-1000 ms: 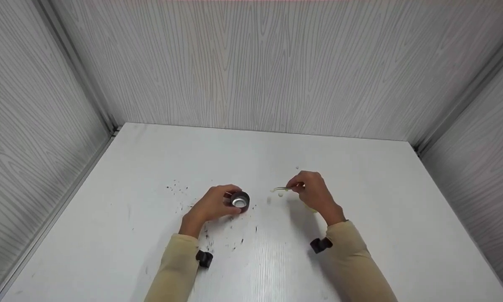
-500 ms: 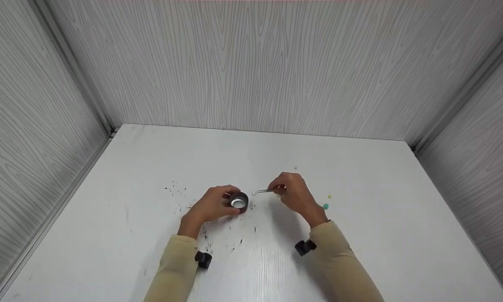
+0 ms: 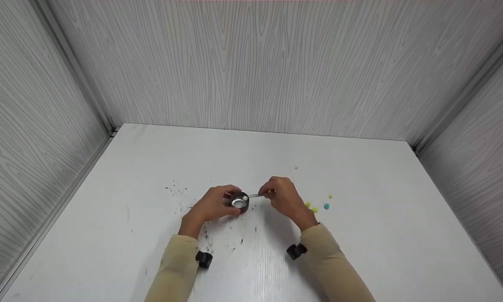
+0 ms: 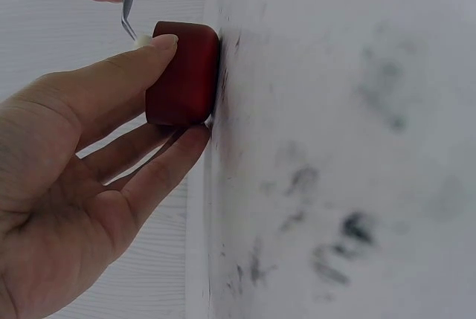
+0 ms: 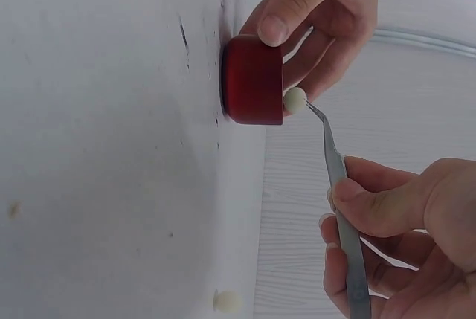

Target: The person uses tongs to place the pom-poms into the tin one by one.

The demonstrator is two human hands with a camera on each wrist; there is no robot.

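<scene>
The right hand [image 3: 284, 196] pinched a pair of silver bent-tip tweezers [image 5: 351, 241] between its thumb and fingers. The tweezers were long and thin, and their long line ran from side to side, almost level with the table. They pointed to the person's left, with the bent tips a little lower than the handle. The tips held a white ball [image 5: 295, 100] right at the open top of a small red cup [image 5: 253, 85]. I cannot tell if the ball was touching the rim. The left hand [image 3: 213, 205] held the cup around its sides, thumb on the near side and fingers on the far side. The cup was short and wide and stood up straight on the white table [image 3: 385, 188], near the middle, with its shiny silver mouth facing up. Close to the right wrist, a few yellow balls [image 3: 315, 209] and one blue-green ball [image 3: 327, 206] sat on the table. A tiny ball [image 3: 296, 167] lay farther away, past the right hand. Lots of dark specks [image 3: 241, 241] were spread around the left hand and arm. Both arms had tan sleeves [image 3: 172, 268], and each one had a black gadget [image 3: 204, 259] on it. Behind the table stood a gray wall [image 3: 251, 67] with wavy wood lines.
</scene>
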